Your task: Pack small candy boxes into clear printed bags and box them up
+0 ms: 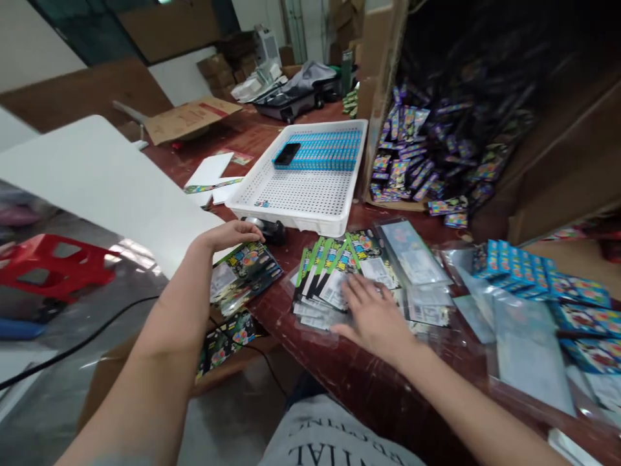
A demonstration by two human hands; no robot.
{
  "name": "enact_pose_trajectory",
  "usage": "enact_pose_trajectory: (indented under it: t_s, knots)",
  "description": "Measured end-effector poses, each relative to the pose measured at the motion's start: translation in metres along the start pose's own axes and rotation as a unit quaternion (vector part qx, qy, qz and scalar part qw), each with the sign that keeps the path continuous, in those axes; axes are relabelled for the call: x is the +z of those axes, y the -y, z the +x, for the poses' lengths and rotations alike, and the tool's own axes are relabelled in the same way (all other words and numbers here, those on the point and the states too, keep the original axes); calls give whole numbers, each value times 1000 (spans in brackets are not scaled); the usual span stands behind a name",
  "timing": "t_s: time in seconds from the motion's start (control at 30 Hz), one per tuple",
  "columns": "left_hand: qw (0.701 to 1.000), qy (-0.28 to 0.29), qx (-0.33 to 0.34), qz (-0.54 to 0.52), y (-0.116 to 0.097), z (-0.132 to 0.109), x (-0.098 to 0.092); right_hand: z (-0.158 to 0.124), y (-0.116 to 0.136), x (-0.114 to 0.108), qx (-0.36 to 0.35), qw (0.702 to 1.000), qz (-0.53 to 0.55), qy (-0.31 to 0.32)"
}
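My left hand (230, 235) is over the top edge of some black, colourfully printed packets (250, 264) at the table's left edge. Its fingers are curled together beside a small black device (272, 231); what they grip, if anything, is hidden. Fingers spread, my right hand (373, 317) lies flat on a fanned-out pile of similar packets (323, 275) with green strips and white labels. Clear-wrapped packets (412, 252) lie just beyond it to the right.
A white plastic basket (295, 217) holds blue boxes and a black phone (287, 154). A large carton (381, 84) of small purple packets stands behind. Blue boxes (514, 265) and plastic sleeves (528, 349) lie right. Below left are an open carton (109, 382), a cable and a red stool (58, 265).
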State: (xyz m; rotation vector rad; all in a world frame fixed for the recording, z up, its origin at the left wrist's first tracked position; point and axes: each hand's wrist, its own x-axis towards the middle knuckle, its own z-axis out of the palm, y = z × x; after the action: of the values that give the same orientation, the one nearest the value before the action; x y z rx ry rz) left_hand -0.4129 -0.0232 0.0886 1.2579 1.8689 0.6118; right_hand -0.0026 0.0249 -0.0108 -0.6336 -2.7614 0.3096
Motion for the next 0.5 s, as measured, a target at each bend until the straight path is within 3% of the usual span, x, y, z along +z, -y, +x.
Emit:
enact_pose_trajectory:
  t_s: [0.1,0.2,0.27,0.37,0.43,0.5]
  knots:
    - [998,-59,18,29,-13,5,13,-5,24,17,-24,999,-24,-25]
    - [988,-121,56,77,-41,-3,43,-15,32,16,-46,997,12,-60]
    - [994,-65,55,65,-60,-10,74,-22,34,4,-39,993,56,-96]
    - [998,55,-36,-16,-75,-19,127,-34,38,-24,-33,976,141,-161]
    - [990,77,-63,-102,-75,-24,156,-43,42,-42,-72,965,185,-172]
    - [978,70,-17,-196,-74,-31,177,-52,43,-56,-128,960,202,-143]
